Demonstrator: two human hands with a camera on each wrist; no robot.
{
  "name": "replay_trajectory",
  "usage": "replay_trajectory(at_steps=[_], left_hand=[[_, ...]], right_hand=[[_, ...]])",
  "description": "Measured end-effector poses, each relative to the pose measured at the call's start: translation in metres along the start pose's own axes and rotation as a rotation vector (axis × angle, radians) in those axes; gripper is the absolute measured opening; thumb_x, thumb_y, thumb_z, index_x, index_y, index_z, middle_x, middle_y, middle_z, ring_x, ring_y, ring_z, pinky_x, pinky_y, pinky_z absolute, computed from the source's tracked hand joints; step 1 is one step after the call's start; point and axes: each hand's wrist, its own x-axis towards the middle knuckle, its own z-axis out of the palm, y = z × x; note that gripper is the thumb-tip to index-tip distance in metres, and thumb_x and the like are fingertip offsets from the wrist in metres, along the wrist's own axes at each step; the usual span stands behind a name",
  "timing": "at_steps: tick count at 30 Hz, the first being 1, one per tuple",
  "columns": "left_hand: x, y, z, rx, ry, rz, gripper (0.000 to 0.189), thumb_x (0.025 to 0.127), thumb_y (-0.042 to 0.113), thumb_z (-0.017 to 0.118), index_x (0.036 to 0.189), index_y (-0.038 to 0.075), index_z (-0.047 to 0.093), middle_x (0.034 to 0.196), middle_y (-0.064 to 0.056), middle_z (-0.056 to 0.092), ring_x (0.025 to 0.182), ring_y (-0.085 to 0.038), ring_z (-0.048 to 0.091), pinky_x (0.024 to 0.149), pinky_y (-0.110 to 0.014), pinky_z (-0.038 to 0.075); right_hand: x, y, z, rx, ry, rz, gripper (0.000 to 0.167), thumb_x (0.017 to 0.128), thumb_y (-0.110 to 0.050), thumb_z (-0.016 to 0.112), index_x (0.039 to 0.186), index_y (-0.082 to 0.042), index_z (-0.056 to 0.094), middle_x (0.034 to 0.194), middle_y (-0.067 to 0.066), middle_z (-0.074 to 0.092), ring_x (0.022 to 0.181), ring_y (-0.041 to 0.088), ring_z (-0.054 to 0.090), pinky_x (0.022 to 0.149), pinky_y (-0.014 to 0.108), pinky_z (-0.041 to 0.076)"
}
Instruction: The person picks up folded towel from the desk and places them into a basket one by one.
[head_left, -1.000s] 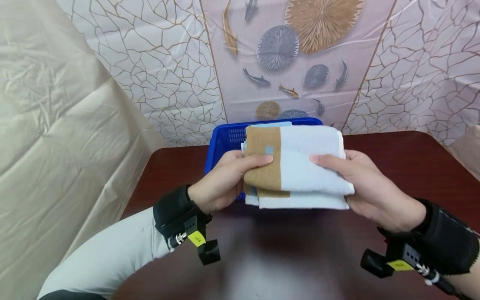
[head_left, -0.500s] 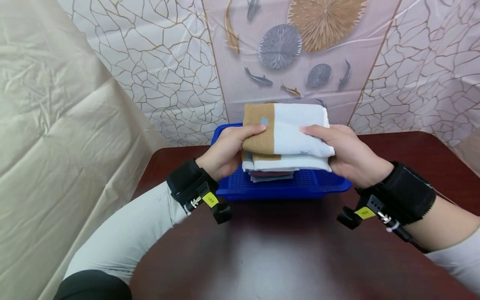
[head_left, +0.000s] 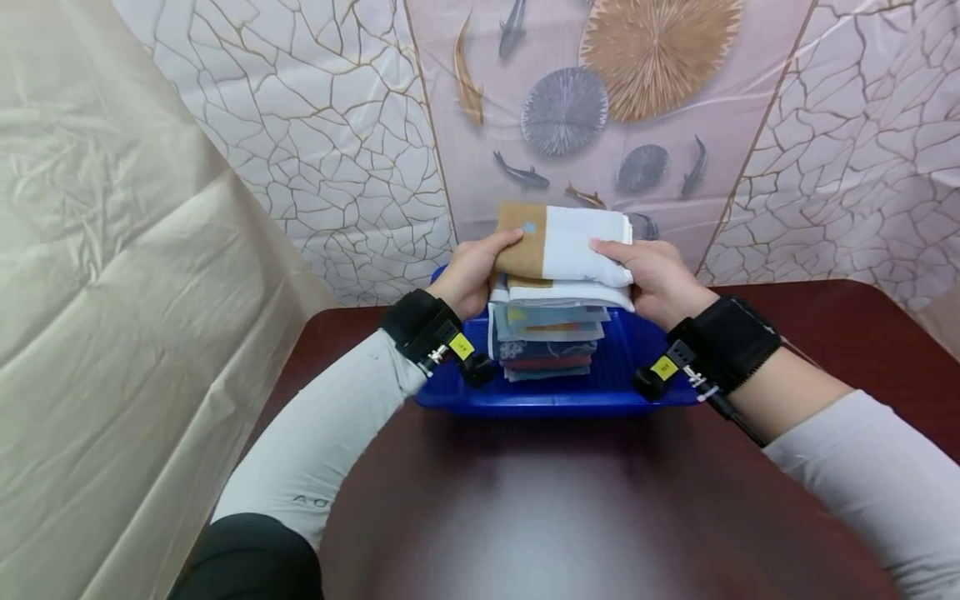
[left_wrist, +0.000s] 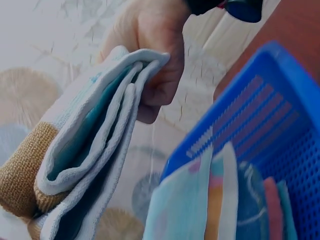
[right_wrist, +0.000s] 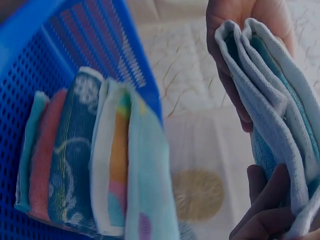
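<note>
My left hand (head_left: 467, 271) grips the tan end of a folded white-and-tan towel (head_left: 585, 242), thumb on top. The white end is held by my right hand (head_left: 663, 282), its thumb also on the upper face. A small blue mark shows on the tan band. Below it, several folded towels (head_left: 551, 348) are stacked inside a blue plastic basket (head_left: 555, 408). In the right wrist view the stack shows teal, pink, dark blue with white flowers (right_wrist: 75, 150), and light patterned layers. A gap separates the held towel from the stack in both wrist views.
The basket stands on a dark red-brown table (head_left: 517, 508) near its far edge. Behind hangs a patterned cloth backdrop (head_left: 337, 150), with a beige sheet (head_left: 150, 292) at the left. Perforated basket walls (left_wrist: 240, 115) rise beside the stack.
Both hands have carried the towel forward, away from the body, from the table's nearer side to above the basket. More of the basket and its stack has come into view.
</note>
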Motion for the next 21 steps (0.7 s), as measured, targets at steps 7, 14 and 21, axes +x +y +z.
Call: replay_trajectory(at_steps=[7,14,21], left_hand=[[0.022,-0.014,-0.005,-0.02,0.025,-0.076,0.059,0.099,0.025,0.061,0.149,0.002,0.039,0.151,-0.017,0.046,0.137,-0.033,0.048,0.112,-0.044,0.043],[0.033,-0.03,-0.009,0.026,0.024,-0.101,0.057,0.1,0.025,0.058,0.148,0.001,0.04,0.147,-0.02,0.051,0.135,-0.033,0.052,0.111,-0.043,0.045],[0.041,-0.039,-0.02,0.055,0.042,-0.137,0.056,0.101,0.021,0.057,0.151,0.004,0.037,0.149,-0.021,0.049,0.138,-0.031,0.049,0.114,-0.041,0.041]], right_hand=[[0.023,0.011,-0.007,-0.007,0.046,0.036,0.018,0.093,-0.015,0.069,0.104,-0.008,0.056,0.074,-0.008,0.066,0.068,0.005,0.065,0.062,0.018,0.054],[0.037,0.02,-0.02,-0.11,0.026,0.083,0.007,0.096,-0.02,0.066,0.091,-0.015,0.064,0.071,-0.009,0.065,0.065,0.004,0.061,0.061,0.017,0.051],[0.054,0.03,-0.027,-0.313,0.039,0.113,0.041,0.099,-0.027,0.061,0.135,-0.009,0.051,0.082,-0.011,0.061,0.073,0.003,0.06,0.07,0.019,0.052]])
